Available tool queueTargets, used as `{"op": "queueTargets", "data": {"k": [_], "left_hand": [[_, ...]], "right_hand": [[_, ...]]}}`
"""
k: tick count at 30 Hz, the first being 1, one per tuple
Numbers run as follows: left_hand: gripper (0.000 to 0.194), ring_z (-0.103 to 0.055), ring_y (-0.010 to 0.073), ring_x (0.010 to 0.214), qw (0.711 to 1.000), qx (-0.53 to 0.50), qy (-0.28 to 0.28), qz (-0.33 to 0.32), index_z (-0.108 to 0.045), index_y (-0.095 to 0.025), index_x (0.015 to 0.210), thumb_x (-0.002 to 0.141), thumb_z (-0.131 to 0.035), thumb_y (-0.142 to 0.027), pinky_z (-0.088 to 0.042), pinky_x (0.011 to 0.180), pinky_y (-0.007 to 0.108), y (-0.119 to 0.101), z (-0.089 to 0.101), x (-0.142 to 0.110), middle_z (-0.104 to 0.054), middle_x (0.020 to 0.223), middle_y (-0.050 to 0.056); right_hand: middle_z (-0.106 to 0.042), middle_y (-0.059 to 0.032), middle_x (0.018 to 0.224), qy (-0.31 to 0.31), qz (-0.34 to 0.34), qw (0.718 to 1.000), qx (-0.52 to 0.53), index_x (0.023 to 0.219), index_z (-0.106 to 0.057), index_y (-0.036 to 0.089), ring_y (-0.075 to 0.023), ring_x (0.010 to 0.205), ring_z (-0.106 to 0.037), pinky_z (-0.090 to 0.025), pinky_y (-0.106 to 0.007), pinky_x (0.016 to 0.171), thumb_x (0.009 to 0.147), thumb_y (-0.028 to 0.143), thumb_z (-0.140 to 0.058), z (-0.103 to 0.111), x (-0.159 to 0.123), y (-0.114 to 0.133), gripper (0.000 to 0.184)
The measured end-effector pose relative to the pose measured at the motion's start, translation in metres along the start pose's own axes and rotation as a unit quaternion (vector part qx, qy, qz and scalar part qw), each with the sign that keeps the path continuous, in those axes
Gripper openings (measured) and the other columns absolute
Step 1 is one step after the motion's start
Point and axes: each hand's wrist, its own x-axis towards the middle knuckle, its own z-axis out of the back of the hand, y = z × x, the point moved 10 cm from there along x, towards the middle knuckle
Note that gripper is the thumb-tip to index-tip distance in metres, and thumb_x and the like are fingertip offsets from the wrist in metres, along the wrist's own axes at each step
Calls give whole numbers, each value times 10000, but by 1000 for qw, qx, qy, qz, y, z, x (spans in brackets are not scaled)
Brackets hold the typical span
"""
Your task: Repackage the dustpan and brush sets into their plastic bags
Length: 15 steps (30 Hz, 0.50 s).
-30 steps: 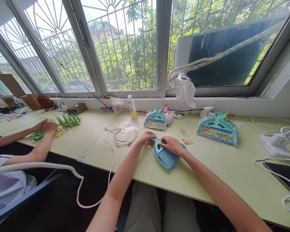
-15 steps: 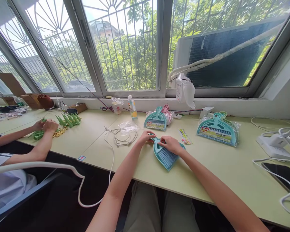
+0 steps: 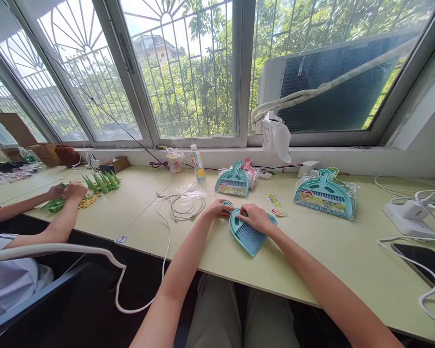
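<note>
A teal hand brush with blue bristles (image 3: 251, 238) lies on its matching teal dustpan (image 3: 271, 219), tilted across the table in front of me. My left hand (image 3: 219, 209) is closed around the handle end of the set; its fingertips are partly hidden behind the handle. From the right, my right hand (image 3: 255, 217) presses its thumb and fingers on the brush body, just above the bristles. A loose printed label card (image 3: 277, 205) lies just beyond my right hand.
Packaged dustpan sets (image 3: 232, 181) stand behind, with another bagged stack (image 3: 325, 195) to the right. A coiled cable (image 3: 184, 210), a bottle (image 3: 197, 163), a power strip (image 3: 408, 220) and a phone (image 3: 426, 266) lie around. At left, a co-worker's hands (image 3: 70, 190) handle green pieces.
</note>
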Motion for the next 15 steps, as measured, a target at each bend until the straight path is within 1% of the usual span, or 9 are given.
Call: {"op": "queueTargets", "data": {"k": [4,9,12,15], "left_hand": [[403,-663,116,628,1000,-2,-7,2,-630,-109,876,546,-861,-99,-574,712,275,-1,-1,-1,-670,730,19],[420,-668,131,646,1000,-7,-11,4,-622,-111,854,519,-875,-96,-574,712,290,-1,1,-2,-665,712,23],[426,-667,143,655,1000,-10,-7,-7,-620,-107,834,501,-885,-99,-576,699,301,-2,2,-1,-656,696,24],[455,-666,143,657,1000,-13,-6,-16,-626,-111,848,484,-899,-127,-573,684,294,-2,4,1,-665,723,34]], "right_hand": [[-651,-45,895,-1,1,1000,-4,865,-604,221,-191,933,-580,-352,-259,644,886,461,-551,0,0,0,247],[-652,-41,892,0,6,1000,-2,859,-607,216,-187,922,-575,-350,-261,639,887,449,-553,-1,0,2,241],[-655,-35,882,11,9,1000,11,844,-603,214,-180,899,-577,-344,-259,635,889,448,-550,-5,0,2,244],[-657,-33,881,9,13,1000,17,833,-596,212,-183,890,-577,-338,-259,632,887,449,-551,-6,0,2,247]]}}
